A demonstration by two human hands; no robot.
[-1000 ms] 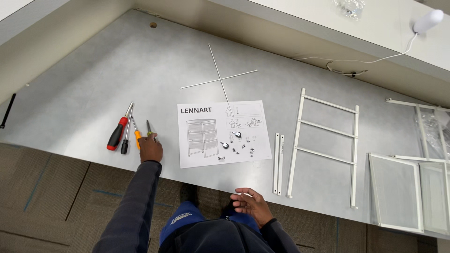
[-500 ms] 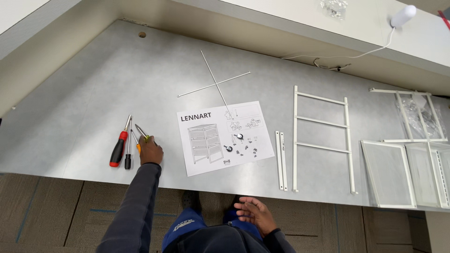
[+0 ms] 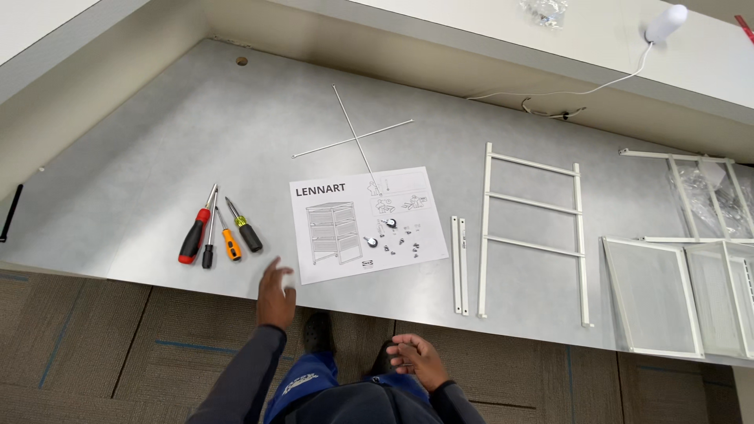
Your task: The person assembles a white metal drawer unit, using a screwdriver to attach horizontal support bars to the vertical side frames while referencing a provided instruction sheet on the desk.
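My left hand (image 3: 275, 294) hovers, blurred, over the near edge of the grey table (image 3: 157, 149), holding nothing. It is just right of several screwdrivers (image 3: 220, 235) lying side by side: a red-handled one, a small black one, an orange one and a black-and-yellow one (image 3: 245, 229). A printed instruction sheet (image 3: 365, 224) lies just beyond the hand to the right. My right hand (image 3: 416, 361) stays close to my body below the table edge, fingers loosely curled and empty.
Right of the sheet lie two short white rails (image 3: 459, 263), a white ladder-like frame (image 3: 534, 235) and white mesh panels (image 3: 652, 294). Two thin crossed rods (image 3: 357, 137) rest behind the sheet. A white cable (image 3: 581, 82) runs along the back ledge.
My left hand has let go of the black-and-yellow screwdriver, which now lies with the others, and has pulled back to the right toward the table edge. The camera view shifted.
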